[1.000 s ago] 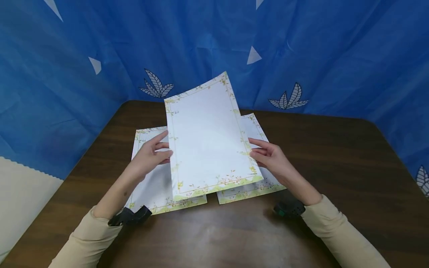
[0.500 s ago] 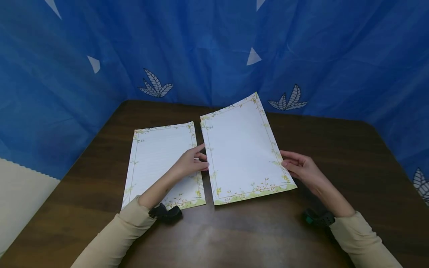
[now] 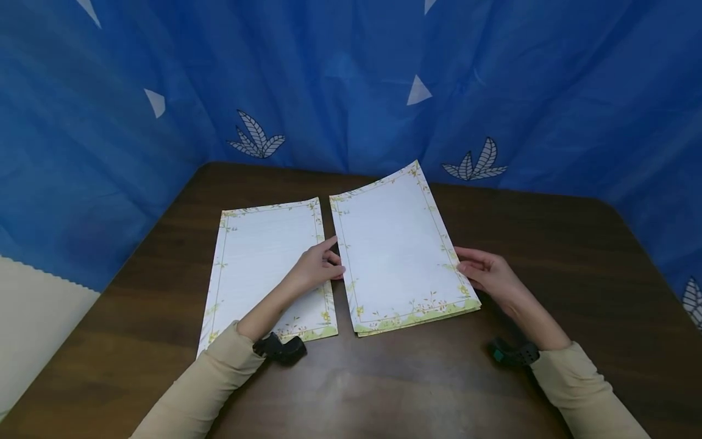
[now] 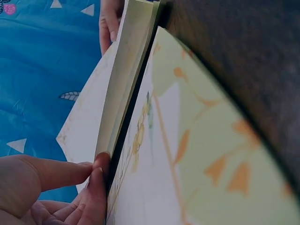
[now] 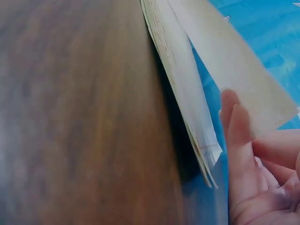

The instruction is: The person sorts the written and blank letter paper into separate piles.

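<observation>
Sheet, thin, rectangular, bowed, flower-bordered, is pinched at its left edge by left hand and right edge by right hand, papers just beneath it, flat page left of it partly blocked by left forearm, wood-grain table under it, creased blue curtain behind.

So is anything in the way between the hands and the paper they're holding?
Nothing visible: the left hand holds the left edge of the top sheet, and the right hand holds the right edge.
</observation>
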Tool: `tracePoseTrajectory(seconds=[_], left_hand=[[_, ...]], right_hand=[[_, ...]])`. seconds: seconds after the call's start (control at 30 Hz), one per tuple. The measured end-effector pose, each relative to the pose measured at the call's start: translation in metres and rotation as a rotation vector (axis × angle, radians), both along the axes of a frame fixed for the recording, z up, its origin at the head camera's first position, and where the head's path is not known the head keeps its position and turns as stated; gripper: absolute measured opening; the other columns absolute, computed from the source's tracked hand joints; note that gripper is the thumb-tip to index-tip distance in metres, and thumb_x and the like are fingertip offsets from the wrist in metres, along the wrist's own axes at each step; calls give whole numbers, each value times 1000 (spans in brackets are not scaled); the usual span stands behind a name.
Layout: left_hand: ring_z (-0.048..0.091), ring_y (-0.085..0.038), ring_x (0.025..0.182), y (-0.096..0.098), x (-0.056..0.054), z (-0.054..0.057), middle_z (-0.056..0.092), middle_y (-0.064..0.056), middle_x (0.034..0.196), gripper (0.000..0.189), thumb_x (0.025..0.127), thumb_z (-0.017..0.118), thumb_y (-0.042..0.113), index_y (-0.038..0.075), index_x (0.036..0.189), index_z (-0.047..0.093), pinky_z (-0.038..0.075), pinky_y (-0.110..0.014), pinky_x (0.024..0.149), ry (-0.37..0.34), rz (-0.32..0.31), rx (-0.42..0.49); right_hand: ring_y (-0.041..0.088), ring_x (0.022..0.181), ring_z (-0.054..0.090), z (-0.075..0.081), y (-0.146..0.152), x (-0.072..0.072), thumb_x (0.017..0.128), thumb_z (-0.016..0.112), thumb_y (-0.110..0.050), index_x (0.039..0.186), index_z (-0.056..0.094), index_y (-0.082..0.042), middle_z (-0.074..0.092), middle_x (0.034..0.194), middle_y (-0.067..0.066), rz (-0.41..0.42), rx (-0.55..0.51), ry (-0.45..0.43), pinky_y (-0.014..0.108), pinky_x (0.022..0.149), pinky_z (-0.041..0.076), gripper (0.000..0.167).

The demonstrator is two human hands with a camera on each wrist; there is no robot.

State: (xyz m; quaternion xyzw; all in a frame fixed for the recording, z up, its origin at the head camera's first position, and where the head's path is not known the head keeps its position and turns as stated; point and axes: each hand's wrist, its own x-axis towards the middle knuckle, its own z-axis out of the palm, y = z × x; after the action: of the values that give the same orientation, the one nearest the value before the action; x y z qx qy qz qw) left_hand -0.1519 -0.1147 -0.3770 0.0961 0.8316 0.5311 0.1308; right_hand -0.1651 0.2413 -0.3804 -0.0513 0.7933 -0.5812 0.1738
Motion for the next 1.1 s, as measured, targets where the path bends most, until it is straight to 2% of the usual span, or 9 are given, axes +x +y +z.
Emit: tracePoseTrajectory(seconds=[0.13, 0.33, 0.5, 0.63, 0.83, 1.1], left_hand=[[66, -25, 77, 0, -2, -2, 63, -13, 90, 67, 88, 61, 0, -11, 142, 23, 53, -31, 70, 23, -15, -12], [66, -19, 72, 2, -3, -3, 63, -8, 85, 67, 88, 62, 1, -10, 142, 24, 52, -29, 69, 3, -12, -42], [66, -17, 70, 1, -4, -3, 63, -6, 83, 68, 88, 63, 3, -10, 142, 25, 52, -28, 69, -3, -12, -72], [66, -18, 70, 1, -4, -3, 64, -7, 82, 69, 88, 63, 3, -9, 143, 24, 52, -28, 70, -23, -10, -56], [67, -19, 69, 1, -4, -4, 64, -9, 82, 70, 88, 63, 3, -8, 144, 22, 52, -31, 74, -29, -23, -41], [66, -20, 68, 1, -4, -5, 64, -9, 80, 69, 89, 62, 3, -9, 143, 22, 53, -31, 74, -23, -44, -24]], right_hand=[[17, 86, 60, -1, -1, -1, 96, 54, -13, 138, 42, 4, 59, 108, 22, 1, 122, 90, 25, 75, 52, 46], [26, 82, 53, -4, -4, 0, 95, 56, -9, 130, 51, 6, 60, 98, 18, 11, 272, 253, 23, 65, 49, 39], [24, 75, 53, -3, -7, 0, 92, 60, -5, 125, 55, 7, 63, 91, 16, 30, 388, 357, 28, 59, 46, 35], [22, 68, 52, -3, -10, -2, 89, 62, -2, 123, 57, 7, 63, 84, 12, 59, 503, 422, 31, 56, 43, 36], [20, 61, 44, -2, -14, -4, 88, 63, -2, 125, 56, 7, 54, 74, 7, 90, 586, 442, 31, 53, 35, 38], [20, 61, 43, -2, -14, -4, 88, 63, -4, 127, 54, 6, 52, 75, 7, 83, 594, 418, 31, 52, 34, 41]])
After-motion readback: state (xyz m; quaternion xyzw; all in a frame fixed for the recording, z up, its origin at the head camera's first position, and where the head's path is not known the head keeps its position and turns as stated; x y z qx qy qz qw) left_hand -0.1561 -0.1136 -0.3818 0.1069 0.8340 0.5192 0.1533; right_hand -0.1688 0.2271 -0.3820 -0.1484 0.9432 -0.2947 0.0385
